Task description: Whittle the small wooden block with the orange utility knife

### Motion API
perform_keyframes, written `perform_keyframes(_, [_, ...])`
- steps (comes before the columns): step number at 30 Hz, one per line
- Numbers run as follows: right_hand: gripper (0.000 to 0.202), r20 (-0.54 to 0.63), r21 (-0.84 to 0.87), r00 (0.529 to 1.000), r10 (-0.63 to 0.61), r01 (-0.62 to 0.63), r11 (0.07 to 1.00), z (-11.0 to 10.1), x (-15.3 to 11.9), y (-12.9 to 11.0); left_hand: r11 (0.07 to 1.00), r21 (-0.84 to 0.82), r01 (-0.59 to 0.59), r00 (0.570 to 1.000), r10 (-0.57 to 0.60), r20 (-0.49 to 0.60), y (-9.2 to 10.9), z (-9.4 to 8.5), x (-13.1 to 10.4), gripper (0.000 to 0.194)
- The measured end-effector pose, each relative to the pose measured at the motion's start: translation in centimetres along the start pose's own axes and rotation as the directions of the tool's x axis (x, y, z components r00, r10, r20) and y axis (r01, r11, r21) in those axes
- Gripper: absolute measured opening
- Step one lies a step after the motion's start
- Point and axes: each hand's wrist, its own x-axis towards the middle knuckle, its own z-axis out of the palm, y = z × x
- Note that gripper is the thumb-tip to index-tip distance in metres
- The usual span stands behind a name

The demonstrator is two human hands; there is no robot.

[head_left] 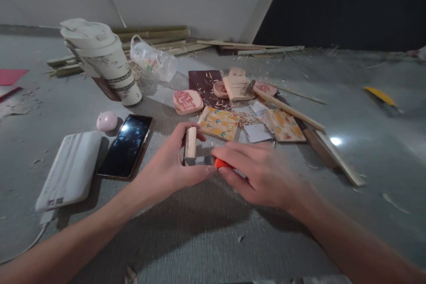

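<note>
My left hand [169, 159] is closed around a small wooden block [191, 143], held on edge between the thumb and fingers. In my right hand [256, 171] is a knife with an orange handle [222, 163], its grip mostly hidden by the fingers. The grey blade [204, 160] points left and meets the lower end of the block, close to my left thumb. Just beyond the hands lie a patterned yellow and orange square [219, 123] and a rounded wooden piece with a red drawing [187, 101].
A phone [126, 146], a white power bank [71, 171] and a tall lidded cup [109, 62] stand at left. Wood shavings, a hammer-like tool [286, 108] and a wide blade lie at right. A yellow-handled cutter [381, 96] rests farther right; bamboo strips line the back.
</note>
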Motion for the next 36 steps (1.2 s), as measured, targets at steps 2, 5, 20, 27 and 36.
perform_keyframes(2, [0.027, -0.013, -0.016, 1.0, 0.0, 0.0, 1.0, 0.0, 0.0, 0.0, 1.0, -0.027, -0.002, 1.0, 0.003, 0.007, 0.0, 0.0, 0.0, 0.062])
perform_keyframes(5, [0.026, -0.03, -0.037, 1.0, 0.002, -0.004, 0.999, -0.1, -0.1, 0.0, 0.999, -0.046, -0.021, 1.0, 0.022, 0.004, -0.1, 0.0, 0.1, 0.062])
perform_keyframes(20, [0.025, -0.043, -0.14, 0.999, -0.005, -0.001, 0.99, -0.2, -0.2, -0.3, 0.999, -0.023, -0.042, 0.999, 0.041, -0.013, -0.1, -0.1, 0.1, 0.069])
perform_keyframes(27, [0.025, -0.061, -0.167, 0.998, -0.008, -0.002, 0.986, -0.1, -0.2, -0.4, 0.999, -0.01, -0.049, 0.999, 0.049, -0.02, -0.2, -0.1, 0.2, 0.069])
perform_keyframes(36, [0.024, -0.069, -0.194, 0.997, 0.021, -0.034, 0.981, -0.1, -0.3, -1.1, 0.998, -0.031, -0.061, 0.998, 0.061, -0.008, 0.0, -0.2, 0.2, 0.068])
